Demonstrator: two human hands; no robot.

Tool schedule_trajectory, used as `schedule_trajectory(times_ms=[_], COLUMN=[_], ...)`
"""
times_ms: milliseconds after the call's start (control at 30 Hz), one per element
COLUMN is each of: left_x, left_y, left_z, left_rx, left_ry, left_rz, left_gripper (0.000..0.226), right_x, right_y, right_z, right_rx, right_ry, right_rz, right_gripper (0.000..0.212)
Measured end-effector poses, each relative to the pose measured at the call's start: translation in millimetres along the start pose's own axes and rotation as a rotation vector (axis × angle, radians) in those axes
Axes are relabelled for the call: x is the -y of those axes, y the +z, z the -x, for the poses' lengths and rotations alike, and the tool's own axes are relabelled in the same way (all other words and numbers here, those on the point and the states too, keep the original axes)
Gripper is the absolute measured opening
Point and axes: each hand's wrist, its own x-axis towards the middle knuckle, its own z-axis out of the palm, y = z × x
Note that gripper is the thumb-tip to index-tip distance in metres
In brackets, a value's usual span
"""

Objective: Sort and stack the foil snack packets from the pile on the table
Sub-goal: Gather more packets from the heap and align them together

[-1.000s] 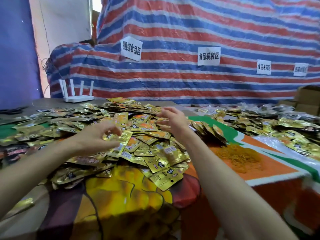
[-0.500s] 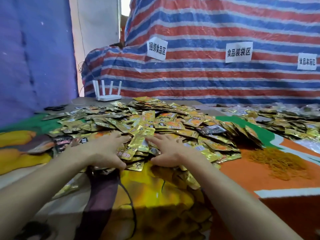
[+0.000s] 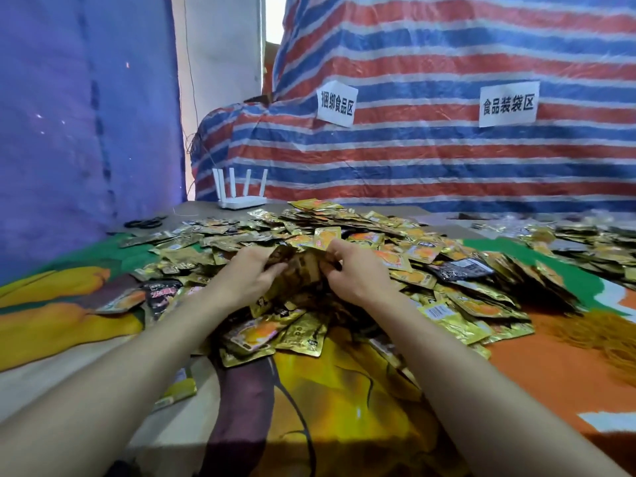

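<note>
Gold foil packets [image 3: 298,266], crumpled, gripped between left hand [image 3: 245,274] and right hand [image 3: 354,270].

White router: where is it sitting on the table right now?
In the head view, the white router stands at the far side of the table, left of centre, right in front of the striped tarp and just beyond the packet pile.

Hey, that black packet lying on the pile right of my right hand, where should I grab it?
Probably pinch the black packet by its left short edge, coming from the left with the right hand once free. It lies flat on top of the gold packets, seemingly uncovered, and that end is nearest.
</note>
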Motion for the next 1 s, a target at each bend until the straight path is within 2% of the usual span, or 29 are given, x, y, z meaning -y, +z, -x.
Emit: schedule_trajectory(times_ms=[100, 200, 333, 433, 467, 567, 667, 733, 767, 800, 867, 933, 1000], left_x=[6, 10, 11, 5, 2, -6, -6, 0, 3, 4, 7, 7, 6], left_y=[7, 8, -4, -10, -9, 2, 7, 5, 3, 2, 4, 5, 3], left_z=[-10, -14, -16, -15, -15, -16, -19, -18, -17, -15, -13, -13, -11], left_rx=[-0.061, -0.131, -0.16, -0.27, -0.301, -0.408, -0.486, -0.387, -0.316, -0.26, -0.195, -0.149, -0.092], left_ry=[-0.141, -0.229, -0.264, -0.213, -0.223, -0.384, -0.684, -0.813, -0.824, -0.804, -0.723, -0.639, -0.548], left_rz=[0.083, 0.268, 0.44, 0.552, 0.588, 0.806, 1.135, 1.385, 1.468, 1.513, 1.552, 1.592, 1.606], left_gripper=[0.03, 0.011, 0.034, 0.015, 0.017, 0.024, 0.017, 0.021, 0.028, 0.03, 0.026, 0.03, 0.029], right_x=[3, 0, 1, 7, 9, 15, 14, 10, 9, 7, 3, 1, 2], right_y=[8, 9, -1, -6, -6, 0, 8, 13, 15, 16, 15, 14, 12], right_z=[-12, -21, -24, -23, -22, -18, -20, -26, -27, -27, -24, -21, -18], right_rx=[-0.03, -0.004, -0.086, -0.201, -0.242, -0.299, -0.301, -0.261, -0.255, -0.25, -0.218, -0.192, -0.17], right_ry=[0.059, 0.128, 0.141, 0.086, 0.064, 0.093, 0.245, 0.442, 0.563, 0.655, 0.746, 0.768, 0.74], right_rz=[-0.098, -0.258, -0.407, -0.585, -0.655, -0.866, -1.058, -1.188, -1.265, -1.335, -1.414, -1.432, -1.325], right_gripper=[0.005, 0.01, 0.019, 0.021, 0.018, 0.016, 0.016, 0.036, 0.043, 0.041, 0.024, 0.017, 0.012])
